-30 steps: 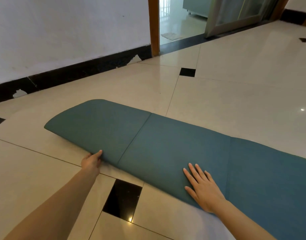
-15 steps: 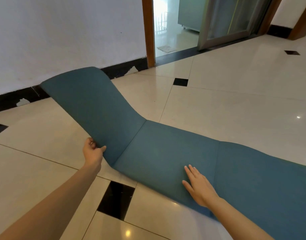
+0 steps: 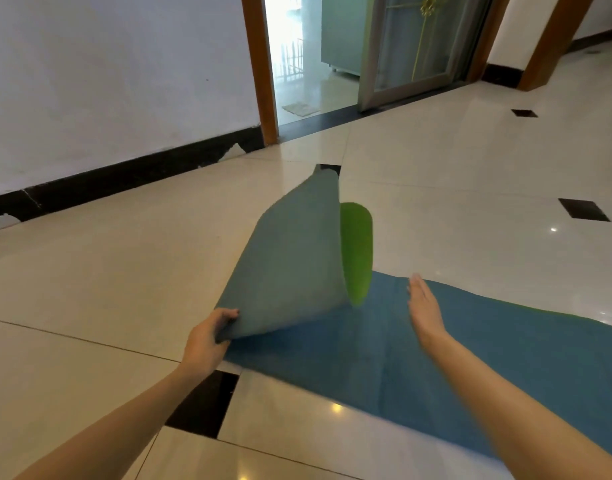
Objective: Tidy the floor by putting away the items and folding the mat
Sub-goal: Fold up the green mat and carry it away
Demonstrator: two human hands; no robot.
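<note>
With only the left hand (image 3: 207, 337) pinching the near corner of the blue folding mat (image 3: 470, 358) on the tiled floor (image 3: 89, 271), its raised left panel (image 3: 290, 271) could twist and land crooked, since the right hand (image 3: 424, 308) hovers open, gripping nothing.

Mat (image 3: 470, 358): no readable text (plain blue face, green underside).
Wall (image 3: 107, 81), far left: no lettering or signs.
Glass door (image 3: 418, 39), far right: no legible label or number.
</note>
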